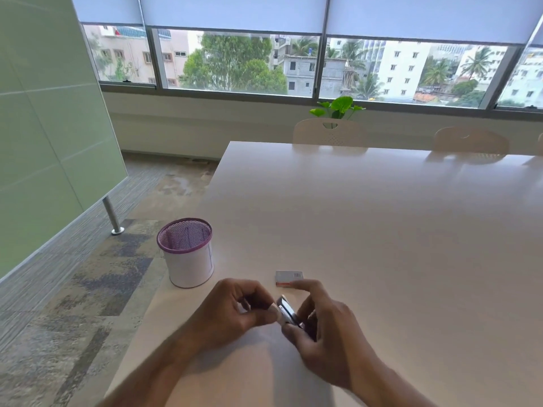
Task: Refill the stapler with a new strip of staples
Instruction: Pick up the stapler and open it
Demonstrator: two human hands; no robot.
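Observation:
A small dark stapler [289,311] with a shiny metal top is held just above the white table [367,230], near its front left corner. My right hand [326,324] grips it from the right, index finger stretched out over it. My left hand [235,309] pinches its near end between thumb and fingers. Much of the stapler is hidden by my fingers. A small white staple box [289,278] with a red edge and a barcode lies on the table just beyond my hands. No loose staple strip is visible.
A purple mesh pen cup [187,251] with a white wrap stands at the table's left edge. Two pale chairs [330,132] and a green plant [338,107] are at the far side, below the windows. A green glass partition [53,113] stands left, over carpet.

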